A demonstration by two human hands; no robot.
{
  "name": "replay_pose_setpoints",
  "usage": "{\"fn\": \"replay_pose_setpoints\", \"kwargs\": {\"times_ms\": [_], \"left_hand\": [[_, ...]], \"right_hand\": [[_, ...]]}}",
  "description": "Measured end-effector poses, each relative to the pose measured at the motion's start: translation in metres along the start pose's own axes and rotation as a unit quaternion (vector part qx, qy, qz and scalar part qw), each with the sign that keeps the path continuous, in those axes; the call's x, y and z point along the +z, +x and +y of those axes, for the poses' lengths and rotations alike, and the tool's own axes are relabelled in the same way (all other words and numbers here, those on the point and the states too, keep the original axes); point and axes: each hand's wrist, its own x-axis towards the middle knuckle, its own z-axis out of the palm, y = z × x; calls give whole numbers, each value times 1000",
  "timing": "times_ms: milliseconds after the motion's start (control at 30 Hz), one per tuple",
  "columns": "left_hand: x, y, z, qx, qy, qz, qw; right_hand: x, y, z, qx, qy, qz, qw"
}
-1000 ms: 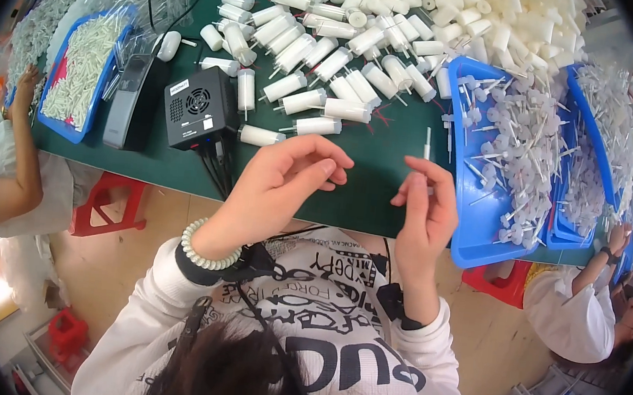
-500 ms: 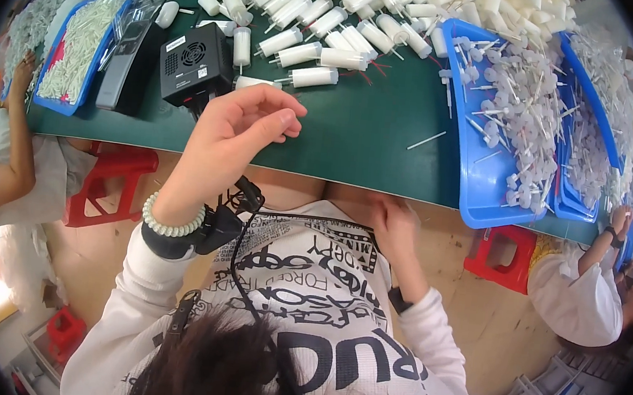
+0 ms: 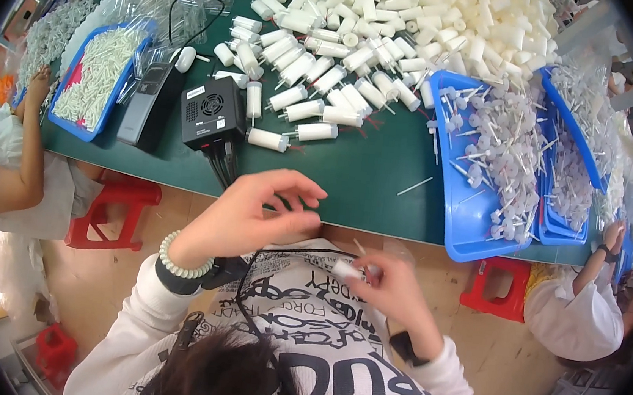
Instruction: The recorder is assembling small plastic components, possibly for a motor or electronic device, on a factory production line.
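Note:
My left hand point(image 3: 253, 218) hovers at the near edge of the green table point(image 3: 349, 178), fingers curled and apart, nothing visibly in it. A bead bracelet circles its wrist. My right hand point(image 3: 392, 285) is down in my lap, below the table edge, gripping a small white tube point(image 3: 349, 271) with a thin stick poking up from it. Several more white tubes point(image 3: 317, 110) lie in rows on the table beyond my left hand. A single loose stick point(image 3: 414, 186) rests on the green surface.
A black box point(image 3: 210, 111) with cables sits left of centre. Blue trays point(image 3: 479, 175) of white stick parts stand at the right, another blue tray point(image 3: 96, 77) at the left. Other people sit at both ends. Red stools point(image 3: 113, 212) stand below the table.
My right hand dropped from the table edge into my lap and now grips a white tube. My left hand lowered slightly toward the table's near edge.

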Motion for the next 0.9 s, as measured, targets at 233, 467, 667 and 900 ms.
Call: {"fn": "replay_pose_setpoints", "kwargs": {"times_ms": [233, 467, 667, 900], "left_hand": [[25, 10, 9, 96, -265, -86, 956], [32, 11, 2, 217, -194, 25, 956], [44, 5, 2, 191, -133, 143, 962], [49, 1, 3, 209, -25, 176, 962]], "right_hand": [[-12, 9, -75, -245, 144, 177, 942], [-21, 15, -83, -279, 120, 179, 936], [-38, -8, -79, -239, 214, 135, 937], [-48, -14, -80, -247, 97, 69, 962]]}}
